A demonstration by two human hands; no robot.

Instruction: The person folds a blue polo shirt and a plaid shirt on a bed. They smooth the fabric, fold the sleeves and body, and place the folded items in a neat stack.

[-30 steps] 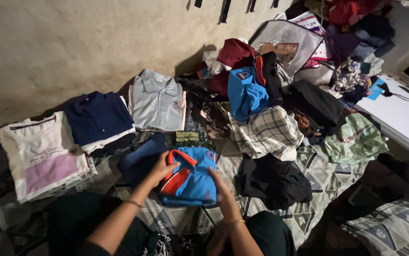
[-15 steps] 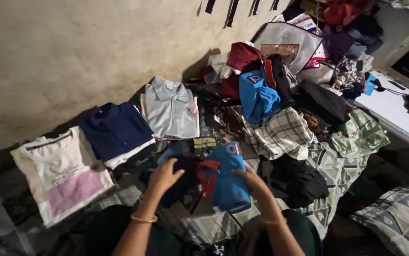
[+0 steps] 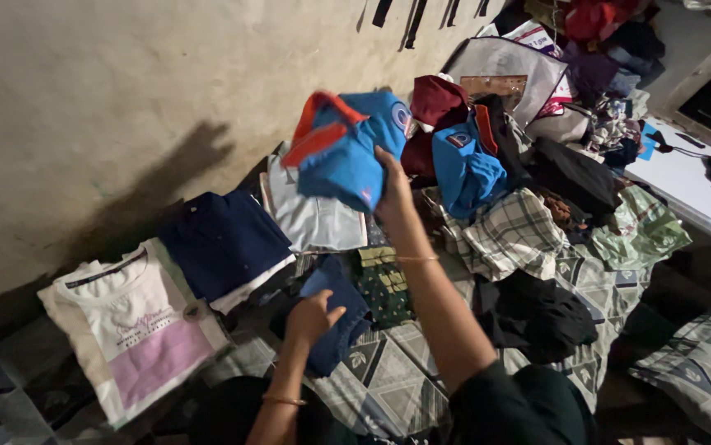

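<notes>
My right hand (image 3: 392,183) is stretched forward and grips a folded blue shirt with an orange collar (image 3: 347,147), held in the air above a folded light grey polo shirt (image 3: 313,219). My left hand (image 3: 313,316) rests low, fingers apart, on a folded dark blue garment (image 3: 335,321) on the patterned sheet (image 3: 380,379). To the left lie a folded navy shirt (image 3: 225,241) and a folded white and pink t-shirt (image 3: 137,323) in a row along the wall.
A heap of unfolded clothes (image 3: 504,189) fills the middle right: a blue top, a plaid shirt, black and maroon garments. A clear zip bag (image 3: 508,70) leans behind it. A white surface (image 3: 689,189) is at right, a patterned pillow (image 3: 701,371) at lower right.
My right hand lifted the folded blue and orange shirt from the sheet and carried it forward over the grey polo. My left hand let go of it and dropped onto the dark blue garment.
</notes>
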